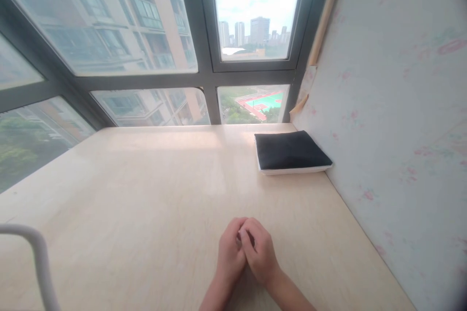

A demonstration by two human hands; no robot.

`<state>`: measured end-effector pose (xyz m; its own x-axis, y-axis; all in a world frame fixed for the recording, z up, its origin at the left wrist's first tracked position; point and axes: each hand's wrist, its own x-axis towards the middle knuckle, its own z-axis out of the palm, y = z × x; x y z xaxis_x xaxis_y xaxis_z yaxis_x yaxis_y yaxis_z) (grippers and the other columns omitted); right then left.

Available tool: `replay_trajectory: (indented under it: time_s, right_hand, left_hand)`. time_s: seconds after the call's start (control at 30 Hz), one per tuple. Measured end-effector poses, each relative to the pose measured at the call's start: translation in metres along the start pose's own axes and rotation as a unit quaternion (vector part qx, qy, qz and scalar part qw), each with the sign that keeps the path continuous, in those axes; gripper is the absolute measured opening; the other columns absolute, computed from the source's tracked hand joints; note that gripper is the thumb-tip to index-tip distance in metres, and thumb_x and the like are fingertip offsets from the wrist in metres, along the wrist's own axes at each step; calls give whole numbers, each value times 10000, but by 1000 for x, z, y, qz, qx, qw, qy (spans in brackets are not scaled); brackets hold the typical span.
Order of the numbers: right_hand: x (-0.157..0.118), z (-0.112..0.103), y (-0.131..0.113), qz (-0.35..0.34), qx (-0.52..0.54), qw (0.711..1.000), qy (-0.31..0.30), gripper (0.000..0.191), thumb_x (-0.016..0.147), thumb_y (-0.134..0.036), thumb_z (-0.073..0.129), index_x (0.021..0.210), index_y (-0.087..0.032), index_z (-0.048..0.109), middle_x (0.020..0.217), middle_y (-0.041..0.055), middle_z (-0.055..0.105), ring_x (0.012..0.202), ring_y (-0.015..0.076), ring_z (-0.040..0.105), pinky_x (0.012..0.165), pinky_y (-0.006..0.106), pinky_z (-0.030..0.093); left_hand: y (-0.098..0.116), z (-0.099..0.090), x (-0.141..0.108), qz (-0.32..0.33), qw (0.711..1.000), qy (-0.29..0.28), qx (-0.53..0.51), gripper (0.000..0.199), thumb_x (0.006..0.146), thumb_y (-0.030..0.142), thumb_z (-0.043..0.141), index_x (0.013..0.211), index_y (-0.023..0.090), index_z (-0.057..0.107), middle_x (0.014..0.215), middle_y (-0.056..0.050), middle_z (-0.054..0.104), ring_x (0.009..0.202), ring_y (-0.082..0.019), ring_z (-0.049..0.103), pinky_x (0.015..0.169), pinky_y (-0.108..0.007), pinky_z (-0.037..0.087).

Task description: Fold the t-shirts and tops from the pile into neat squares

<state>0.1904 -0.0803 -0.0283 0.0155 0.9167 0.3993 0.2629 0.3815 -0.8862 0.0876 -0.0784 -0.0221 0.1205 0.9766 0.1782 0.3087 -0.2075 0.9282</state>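
Observation:
My left hand (231, 248) and my right hand (260, 250) are pressed together at the lower middle of the view, resting on or just above the pale sill surface (146, 204). Both are closed, with the fingers curled towards each other. A small dark gap shows between the thumbs; whether anything is held in it cannot be made out. Beyond the hands, to the right, lies a flat black pad or cloth (292, 150) on a white base (297, 171), touched by neither hand.
A white curved tube (40, 257) rises at the lower left. Grey window frames (146, 81) run along the back and left edges. On the right stands a wall with floral paper (394, 107), close to the black pad.

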Motion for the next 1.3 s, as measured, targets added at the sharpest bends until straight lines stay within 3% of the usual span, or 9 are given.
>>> replay_trajectory:
  time_s: [0.17, 0.4, 0.63, 1.3]
  right_hand:
    - [28, -7, -12, 21, 55, 998, -12, 291, 964, -322, 430, 756, -197, 590, 749, 24, 622, 708, 146, 571, 664, 258, 454]
    - [41, 4, 21, 86, -34, 996, -21, 342, 915, -385, 456, 666, -186, 580, 630, 15, 581, 617, 147, 528, 600, 254, 421]
    - [35, 8, 27, 79, -58, 994, -53, 284, 873, -330, 465, 659, -195, 595, 643, 21, 580, 616, 157, 518, 604, 260, 405]
    - [34, 9, 34, 62, -93, 991, -79, 289, 890, -320, 420, 678, -238, 600, 666, 18, 597, 632, 182, 551, 609, 276, 418]
  left_hand:
    - [4, -15, 18, 68, 997, -15, 25, 243, 929, 220, 446, 1115, 211, 601, 1049, -77, 670, 928, -190, 629, 822, -320, 506]
    - [-37, -1, 31, 91, 981, -2, 173, 293, 846, 116, 476, 1093, 189, 617, 1150, -106, 646, 1106, -243, 574, 972, -437, 467]
    - [-41, -3, 27, 38, 989, 11, 144, 303, 825, 118, 500, 1095, 199, 614, 1069, -84, 689, 985, -207, 634, 870, -375, 507]
    - [-38, -5, 27, 25, 990, 12, 135, 273, 831, 135, 498, 1066, 203, 620, 1047, -73, 692, 957, -203, 635, 846, -365, 502]
